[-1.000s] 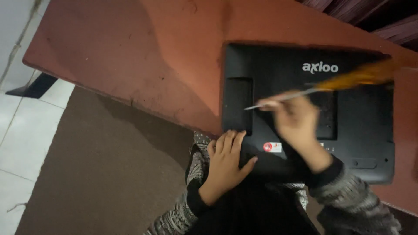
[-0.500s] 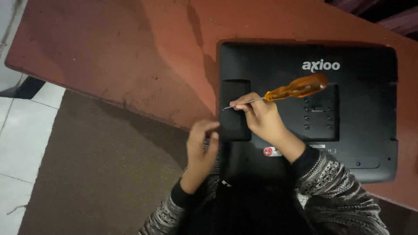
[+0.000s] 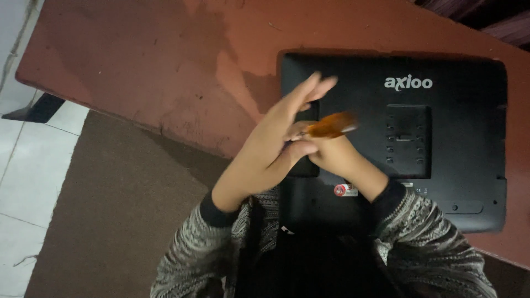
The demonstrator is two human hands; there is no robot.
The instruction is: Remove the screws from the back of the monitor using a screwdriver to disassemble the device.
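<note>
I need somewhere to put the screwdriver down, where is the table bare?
The reddish table is bare to the left of the black device, out to its rounded left corner, and in a narrower strip beyond the device's far edge. It is crowded at the device's left edge, where the left hand and right hand meet around the orange screwdriver.

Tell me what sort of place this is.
Probably a home or small repair corner, not a proper workshop: a worn reddish table, a brown mat on white floor tiles, and a black laptop lying underside up with an orange-handled screwdriver over it.
</note>
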